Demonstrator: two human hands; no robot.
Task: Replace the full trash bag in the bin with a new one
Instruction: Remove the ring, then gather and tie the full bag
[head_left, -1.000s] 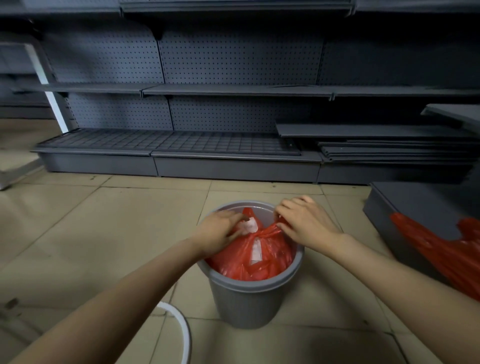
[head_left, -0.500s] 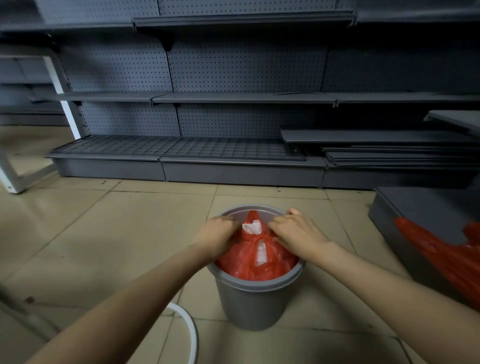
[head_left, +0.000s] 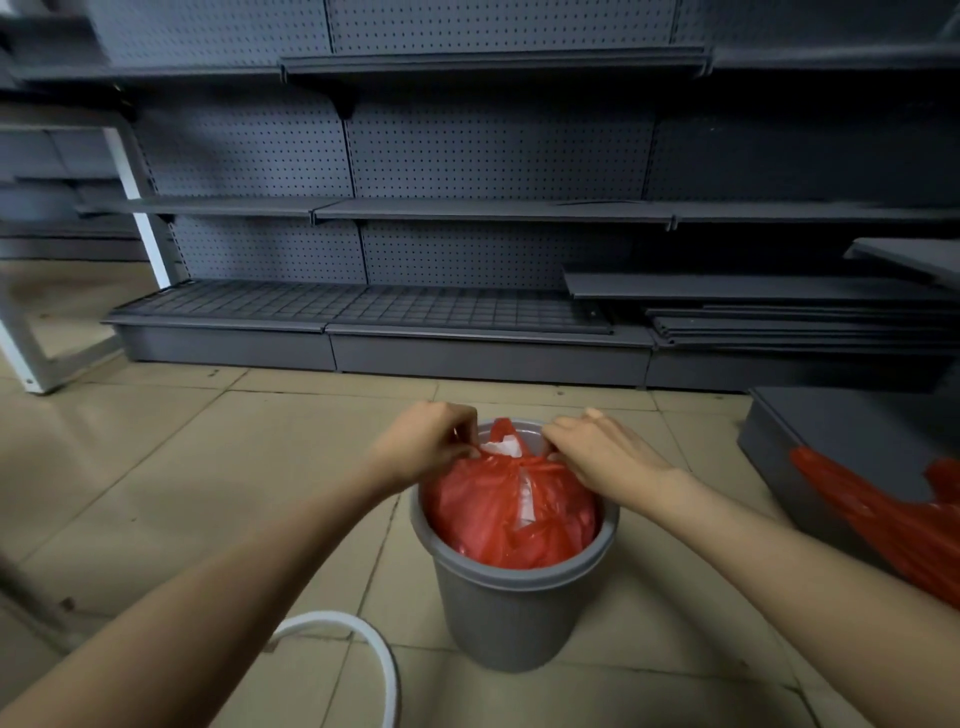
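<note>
Both hands pinched the red trash bag (head_left: 506, 514) at its gathered top inside the grey bin (head_left: 511, 613): left hand (head_left: 428, 441) and right hand (head_left: 605, 454) on opposite sides, fingers curled round plastic.

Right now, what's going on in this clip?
A person is bent over a grey bin on the tiled floor. The left hand and right hand each pinch the top of the full red bag, drawing it together. The bag sits inside the bin, not yet lifted. Another red bag lies on a grey platform to the right.
</note>
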